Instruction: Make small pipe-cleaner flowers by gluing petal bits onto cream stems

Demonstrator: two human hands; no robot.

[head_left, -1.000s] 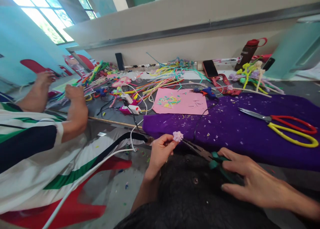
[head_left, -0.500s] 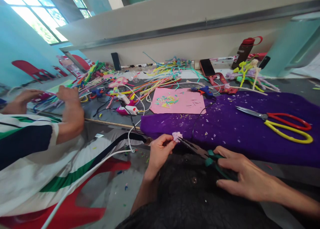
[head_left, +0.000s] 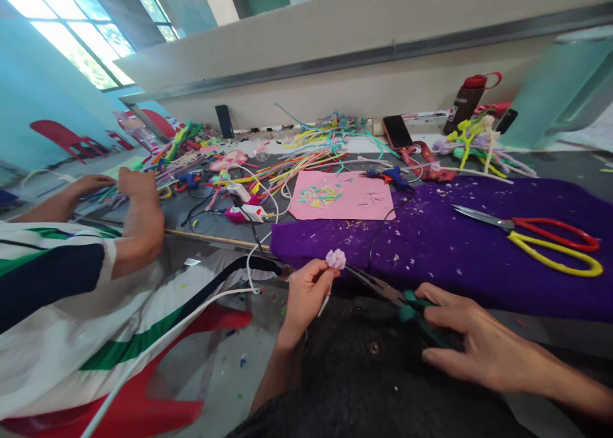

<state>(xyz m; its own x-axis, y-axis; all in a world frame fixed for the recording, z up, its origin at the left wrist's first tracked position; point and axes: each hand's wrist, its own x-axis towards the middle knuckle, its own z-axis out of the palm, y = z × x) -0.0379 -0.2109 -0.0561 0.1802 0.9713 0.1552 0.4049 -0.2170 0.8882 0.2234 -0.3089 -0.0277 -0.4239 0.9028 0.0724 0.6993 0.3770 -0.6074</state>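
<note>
One pair of pliers [head_left: 406, 302], one tuft [head_left: 336, 258]

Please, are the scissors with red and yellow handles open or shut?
Shut: the scissors lie on the purple cloth, blades together in one narrow point.

You get daylight from the large window [head_left: 90, 52] at upper left, its panes blown out to white with a bluish haze on the nearby wall [head_left: 48, 96]. Your counter [head_left: 218, 230] is moderately lit, while your dark clothing [head_left: 364, 387] sinks nearly to black. The pale lilac piece [head_left: 336, 258] looks soft; wide-angle distortion tilts the teal container [head_left: 558, 96] near your right edge.
</note>
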